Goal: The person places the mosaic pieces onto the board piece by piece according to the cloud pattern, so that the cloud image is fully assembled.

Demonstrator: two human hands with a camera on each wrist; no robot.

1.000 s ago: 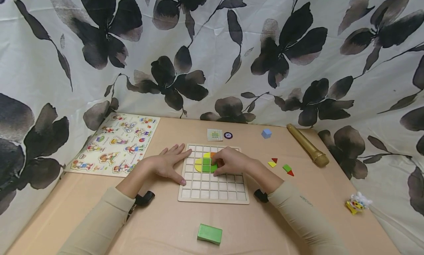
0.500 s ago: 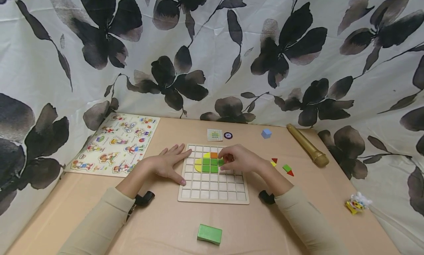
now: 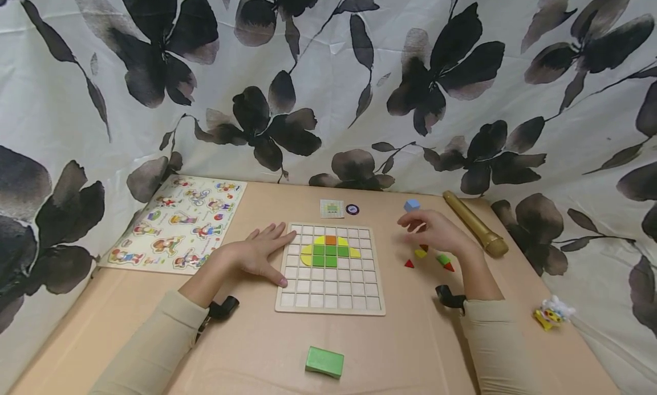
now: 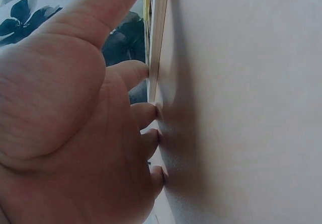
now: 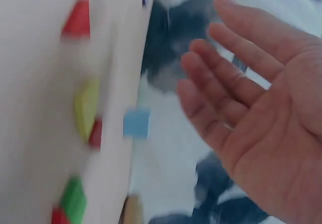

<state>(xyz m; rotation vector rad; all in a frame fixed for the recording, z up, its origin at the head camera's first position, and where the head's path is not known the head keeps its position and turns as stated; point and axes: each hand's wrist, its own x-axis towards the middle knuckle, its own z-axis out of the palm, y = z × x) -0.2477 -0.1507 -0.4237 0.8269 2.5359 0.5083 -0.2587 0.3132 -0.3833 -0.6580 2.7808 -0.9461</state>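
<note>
A pale gridded board [image 3: 331,301] lies in front of me with green squares [image 3: 324,260], an orange square [image 3: 331,240] and yellow rounded pieces [image 3: 306,258] on its upper part. My left hand [image 3: 256,254], fingers spread, rests at the board's left edge, thumb on its lower side; the left wrist view shows fingertips along the board's side [image 4: 159,43]. My right hand [image 3: 433,233] hovers right of the board with loosely bent fingers, holding nothing. Beneath it lie a red triangle [image 5: 77,18], a yellow piece [image 5: 86,108] and a green piece [image 5: 74,200].
A blue cube [image 3: 412,205] and a gold tube-like object [image 3: 475,224] lie at the back right. Behind the board are a small card [image 3: 331,208] and a dark round disc [image 3: 352,209]. A picture sheet [image 3: 177,229] is left, a green block [image 3: 324,362] in front, a small figurine [image 3: 553,313] far right.
My right hand has left the board and moved right, above the loose pieces. A yellow piece at the pattern's right and a red triangle on the table now show. The left hand stays put.
</note>
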